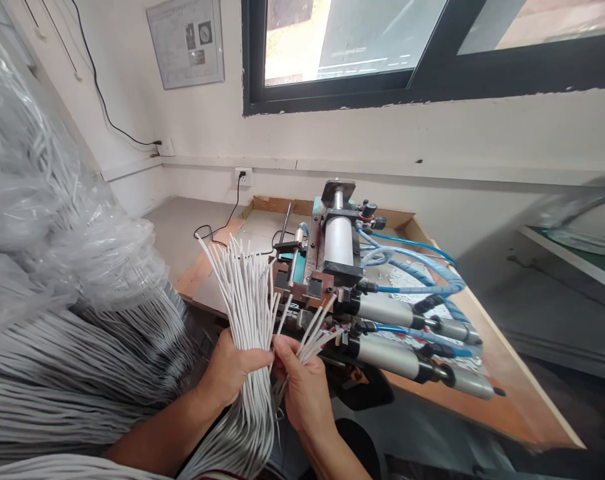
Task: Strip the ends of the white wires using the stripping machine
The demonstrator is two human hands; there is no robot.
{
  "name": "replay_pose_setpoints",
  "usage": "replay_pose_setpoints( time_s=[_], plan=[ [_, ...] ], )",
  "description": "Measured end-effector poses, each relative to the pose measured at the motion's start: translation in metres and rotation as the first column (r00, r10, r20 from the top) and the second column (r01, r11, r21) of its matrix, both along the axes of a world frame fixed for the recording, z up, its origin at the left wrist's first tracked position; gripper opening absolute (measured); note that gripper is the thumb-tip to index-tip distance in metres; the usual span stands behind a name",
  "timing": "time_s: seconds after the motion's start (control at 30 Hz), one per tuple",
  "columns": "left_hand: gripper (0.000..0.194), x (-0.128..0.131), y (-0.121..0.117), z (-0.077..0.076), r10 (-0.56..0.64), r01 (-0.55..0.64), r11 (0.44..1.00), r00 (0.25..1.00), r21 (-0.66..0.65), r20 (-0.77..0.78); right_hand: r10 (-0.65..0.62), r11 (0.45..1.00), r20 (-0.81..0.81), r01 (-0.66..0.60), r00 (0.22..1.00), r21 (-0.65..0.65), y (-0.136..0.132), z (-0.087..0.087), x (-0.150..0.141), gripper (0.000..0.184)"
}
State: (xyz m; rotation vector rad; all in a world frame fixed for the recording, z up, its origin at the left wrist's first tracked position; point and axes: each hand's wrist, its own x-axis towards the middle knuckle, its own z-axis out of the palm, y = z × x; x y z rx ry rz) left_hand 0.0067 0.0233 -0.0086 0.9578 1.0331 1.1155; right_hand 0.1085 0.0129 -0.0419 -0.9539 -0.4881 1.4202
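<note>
My left hand (pixel 231 371) is wrapped round a thick bundle of white cables (pixel 246 293) that fans upward toward the machine. Just to its right, my right hand (pixel 302 387) pinches a few separate white cables (pixel 316 327) whose ends point at the front jaws of a pneumatic machine (pixel 339 267). The bundle's lower ends hang down between my forearms.
The machine has silver cylinders (pixel 407 360) and blue air hoses (pixel 417 267) and sits on a wooden board (pixel 502 373) on a bench. A big heap of white cables in clear plastic (pixel 57 267) fills the left. A wall socket (pixel 243 176) and a window are behind.
</note>
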Motion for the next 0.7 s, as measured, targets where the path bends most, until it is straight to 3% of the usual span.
replay_pose_setpoints(
  time_s=[0.1, 0.2, 0.5, 0.63, 0.7],
  plan=[
    [0.011, -0.003, 0.001, -0.003, 0.066, -0.066, 0.997, 0.998, -0.051, 0.001, -0.092, 0.994, -0.045, 0.089, 0.995, -0.066, 0.001, -0.001, 0.004, 0.024],
    [0.009, -0.005, 0.003, -0.004, 0.102, -0.101, 0.992, 0.995, -0.079, 0.010, -0.109, 0.985, -0.092, 0.095, 0.990, -0.141, 0.005, 0.000, 0.006, 0.025],
    [0.010, -0.007, 0.007, 0.003, 0.131, -0.126, 0.986, 0.991, -0.107, 0.034, -0.077, 0.972, -0.372, -0.014, 0.925, -0.235, 0.024, 0.000, 0.007, 0.026],
    [0.014, -0.007, 0.006, 0.003, 0.154, -0.150, 0.980, 0.988, -0.128, 0.018, -0.049, 0.971, -0.389, -0.047, 0.920, -0.234, 0.023, 0.002, 0.006, 0.026],
    [0.016, -0.005, 0.005, 0.003, 0.140, -0.136, 0.982, 0.990, -0.129, 0.024, 0.056, 0.972, -0.354, -0.132, 0.933, -0.192, 0.018, 0.004, 0.004, 0.027]
  ],
)
